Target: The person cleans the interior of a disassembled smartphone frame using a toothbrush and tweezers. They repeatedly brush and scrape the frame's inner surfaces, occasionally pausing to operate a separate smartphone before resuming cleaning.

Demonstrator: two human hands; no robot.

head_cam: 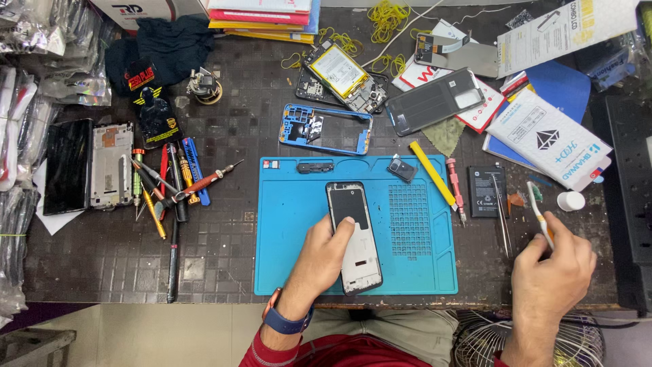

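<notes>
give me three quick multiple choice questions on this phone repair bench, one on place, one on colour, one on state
1. Where does the phone frame under the left hand lie?
A. on the mat
B. on the bare table
C. on the books

2. What colour is the mat?
A. red
B. blue
C. grey

3. What is the right hand doing?
A. resting flat and open
B. pressing the frame
C. gripping a brush

Answers:
1 A, the frame lies within the mat's edges.
2 B, the mat is blue all over.
3 C, the fingers are closed round the brush handle, out to the right of the mat.
</notes>
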